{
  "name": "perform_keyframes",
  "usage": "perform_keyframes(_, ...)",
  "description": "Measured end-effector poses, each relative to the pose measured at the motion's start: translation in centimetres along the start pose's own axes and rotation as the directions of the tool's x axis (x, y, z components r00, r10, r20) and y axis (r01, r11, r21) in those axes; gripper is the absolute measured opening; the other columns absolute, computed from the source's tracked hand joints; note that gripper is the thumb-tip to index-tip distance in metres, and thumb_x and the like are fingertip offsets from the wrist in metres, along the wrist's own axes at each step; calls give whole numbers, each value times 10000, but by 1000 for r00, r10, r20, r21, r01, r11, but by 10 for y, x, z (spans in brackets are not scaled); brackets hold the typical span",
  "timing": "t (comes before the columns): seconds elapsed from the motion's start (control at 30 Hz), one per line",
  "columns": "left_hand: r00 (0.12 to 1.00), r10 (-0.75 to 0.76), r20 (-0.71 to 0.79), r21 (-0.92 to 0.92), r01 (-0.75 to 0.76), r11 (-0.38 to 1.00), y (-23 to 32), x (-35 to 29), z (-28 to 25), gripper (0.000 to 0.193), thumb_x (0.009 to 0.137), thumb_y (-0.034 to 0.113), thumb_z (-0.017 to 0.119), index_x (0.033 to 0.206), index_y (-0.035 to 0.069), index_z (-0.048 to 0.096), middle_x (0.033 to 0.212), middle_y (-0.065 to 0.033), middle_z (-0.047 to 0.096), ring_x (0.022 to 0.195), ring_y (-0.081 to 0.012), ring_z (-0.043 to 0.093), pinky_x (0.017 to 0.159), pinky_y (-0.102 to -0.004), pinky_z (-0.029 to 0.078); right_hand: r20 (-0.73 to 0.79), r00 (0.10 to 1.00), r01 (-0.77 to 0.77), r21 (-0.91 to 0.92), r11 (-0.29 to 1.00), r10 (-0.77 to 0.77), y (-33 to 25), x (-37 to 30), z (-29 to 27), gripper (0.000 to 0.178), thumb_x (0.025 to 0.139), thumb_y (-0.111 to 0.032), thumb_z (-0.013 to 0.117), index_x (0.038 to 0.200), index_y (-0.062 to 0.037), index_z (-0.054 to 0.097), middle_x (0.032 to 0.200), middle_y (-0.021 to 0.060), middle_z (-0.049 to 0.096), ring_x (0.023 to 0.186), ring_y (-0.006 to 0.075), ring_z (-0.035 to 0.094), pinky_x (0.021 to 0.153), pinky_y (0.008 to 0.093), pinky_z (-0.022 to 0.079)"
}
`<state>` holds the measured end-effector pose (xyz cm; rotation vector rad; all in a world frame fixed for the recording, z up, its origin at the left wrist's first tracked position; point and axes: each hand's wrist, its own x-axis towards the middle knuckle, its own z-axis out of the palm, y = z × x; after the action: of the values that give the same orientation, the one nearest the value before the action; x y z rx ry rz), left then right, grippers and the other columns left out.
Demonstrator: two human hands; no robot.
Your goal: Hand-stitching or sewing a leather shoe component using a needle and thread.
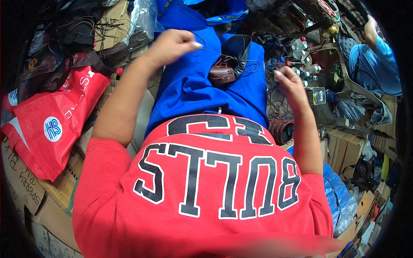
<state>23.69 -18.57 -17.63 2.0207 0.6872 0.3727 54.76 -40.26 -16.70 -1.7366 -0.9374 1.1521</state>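
A brown leather shoe (222, 74) with a dark inside lies on my lap, between my thighs in blue trousers. A thin dark thread (254, 69) makes loose loops beside it and crosses its upper. My left hand (174, 46) is raised to the left of the shoe, its fingers pinched on the thread, which runs from the fingertips to the shoe. Off to the shoe's right, above the floor, my right hand (292, 84) is closed, thumb and fingers together. Blur hides what is in its fingertips, if anything. Neither hand touches the shoe.
A red bag (60, 116) lies on cardboard at my left. Several small bottles (301, 53) and a clear square container (316, 95) stand at my right. A coil of brown cord (282, 129) sits near my right hip. Another person's arm (383, 51) shows at the far right.
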Motion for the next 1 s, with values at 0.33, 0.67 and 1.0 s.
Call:
perform_keyframes(0.33, 806, -172, -566, 274, 381, 883, -61, -42, -80, 319, 862, 259, 634, 1070, 17, 620, 1026, -80, 633, 943, -157, 580, 850, -282, 427, -202, 943, -271, 0, 963, 266, 43, -16, -82, 206, 905, -217, 571, 1028, -67, 640, 757, -52, 478, 632, 55, 398, 580, 203, 332)
perform_keyframes(0.67, 932, 285, 225, 265, -340, 902, 60, 75, 55, 505, 668, 149, 767, 1120, 91, 550, 1140, -109, 575, 1062, -307, 553, 885, -372, 450, 281, 829, 549, -575, 606, -484, -45, 48, 23, 108, 753, -3, 659, 857, -32, 667, 871, 72, 623, 775, 179, 626, 698, 284, 495)
perform_keyframes(1.0, 864, 87, 496, 173, -197, 965, 59, 101, 58, 259, 676, 159, 774, 872, 25, 671, 827, -90, 656, 761, -190, 634, 690, -313, 498, 322, 864, 499, -437, 749, -387, -35, 61, 31, 119, 739, -1, 677, 841, -62, 675, 800, 53, 588, 795, 171, 615, 709, 276, 492)
